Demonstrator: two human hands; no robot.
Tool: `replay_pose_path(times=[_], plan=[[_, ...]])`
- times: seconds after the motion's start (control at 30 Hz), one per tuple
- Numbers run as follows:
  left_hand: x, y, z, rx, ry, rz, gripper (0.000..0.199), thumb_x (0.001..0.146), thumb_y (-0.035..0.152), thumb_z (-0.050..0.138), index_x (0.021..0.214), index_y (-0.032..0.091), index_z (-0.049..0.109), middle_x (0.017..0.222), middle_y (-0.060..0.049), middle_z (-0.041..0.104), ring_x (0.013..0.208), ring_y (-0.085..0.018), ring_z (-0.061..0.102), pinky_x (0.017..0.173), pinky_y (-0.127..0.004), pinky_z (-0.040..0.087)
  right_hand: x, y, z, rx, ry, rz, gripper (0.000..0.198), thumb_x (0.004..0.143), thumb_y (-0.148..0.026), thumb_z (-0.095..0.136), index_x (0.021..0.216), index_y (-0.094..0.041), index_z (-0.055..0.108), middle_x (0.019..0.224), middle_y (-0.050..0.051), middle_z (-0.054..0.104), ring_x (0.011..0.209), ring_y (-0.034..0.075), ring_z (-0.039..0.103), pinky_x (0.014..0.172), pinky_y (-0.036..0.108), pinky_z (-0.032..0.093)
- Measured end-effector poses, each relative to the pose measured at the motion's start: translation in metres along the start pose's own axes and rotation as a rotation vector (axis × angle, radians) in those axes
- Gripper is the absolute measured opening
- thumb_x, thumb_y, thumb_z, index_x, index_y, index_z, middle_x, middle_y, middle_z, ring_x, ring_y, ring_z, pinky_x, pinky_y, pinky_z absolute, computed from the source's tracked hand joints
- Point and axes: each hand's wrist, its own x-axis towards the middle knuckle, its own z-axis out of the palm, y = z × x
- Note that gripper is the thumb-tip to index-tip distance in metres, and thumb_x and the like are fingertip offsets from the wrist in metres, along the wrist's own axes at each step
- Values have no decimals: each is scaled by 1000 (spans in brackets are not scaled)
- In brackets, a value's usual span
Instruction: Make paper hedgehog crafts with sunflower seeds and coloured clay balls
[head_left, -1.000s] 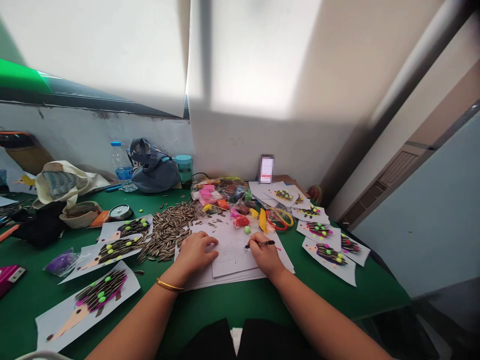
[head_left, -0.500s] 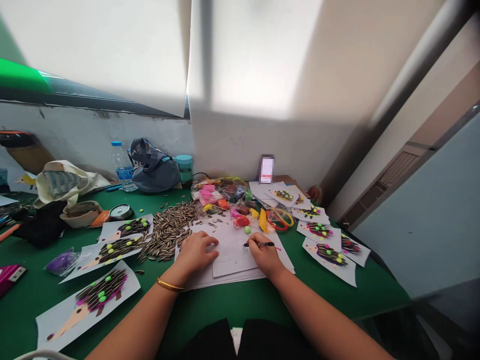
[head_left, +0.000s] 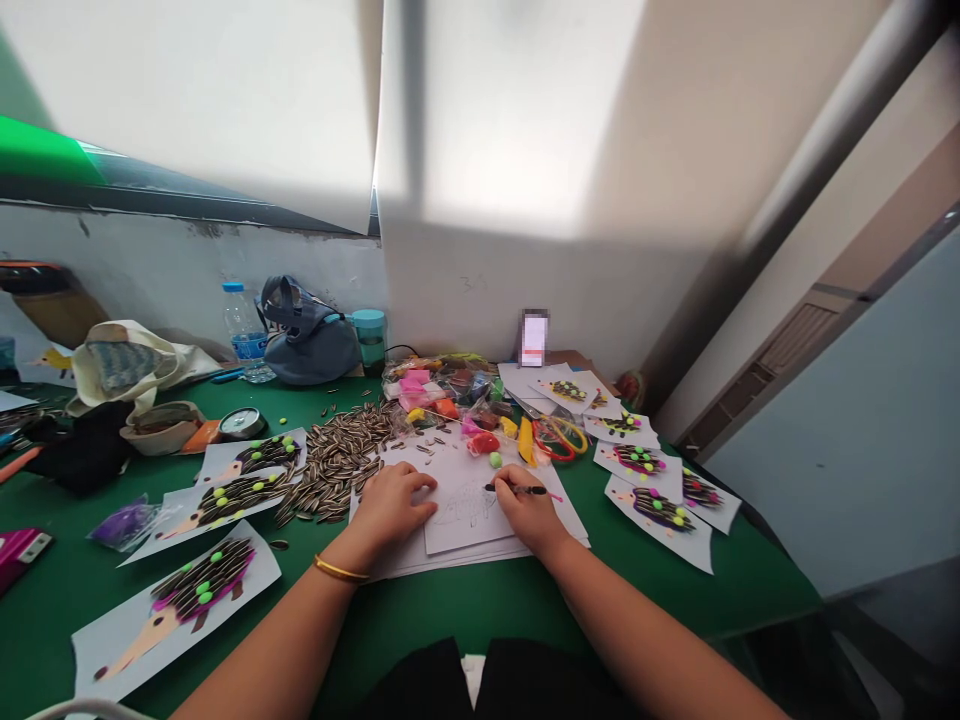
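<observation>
A drawn-on sheet [head_left: 454, 538] between two hands set apart, toward the near edge of the table [head_left: 465, 598].
Left of the hands lies a heap of striped seeds [head_left: 334, 460]; the left hand [head_left: 391, 508] rests with loosely bent fingers at the sheet's left edge, gripping nothing; the faint drawing lies between the hands; the right hand [head_left: 529, 512] is clamped on a black pen [head_left: 535, 490]; seed-covered cards [head_left: 661, 508] lie by the table's right edge.

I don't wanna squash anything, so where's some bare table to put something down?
Bare green table shows between the right forearm and right-hand cards; another patch lies between the paper stack and black clothing. Seeds, packets and scissors crowd the back.
</observation>
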Motion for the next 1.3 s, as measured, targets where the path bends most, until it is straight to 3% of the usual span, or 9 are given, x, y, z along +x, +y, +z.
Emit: replay_pose_path(times=[0.23, 1.3], plan=[[0, 1, 0, 0, -6, -5, 33, 76, 40, 65, 107, 33, 72, 112, -5, 63, 110, -28, 54, 92, -38, 39, 1, 3, 1, 2, 12, 45, 19, 85, -28, 44, 74, -22, 58, 76, 1, 63, 78, 20, 60, 70, 29, 43], [0, 0, 0, 16, -3, 0, 32, 76, 41, 64, 106, 34, 72, 111, -4, 63, 109, -27, 55, 91, -37, 39, 2, 3, 0, 3, -3, 8, 20, 89, -34, 47, 85, -22, 63, 85, 2, 66, 83, 20, 60, 74, 30, 44]])
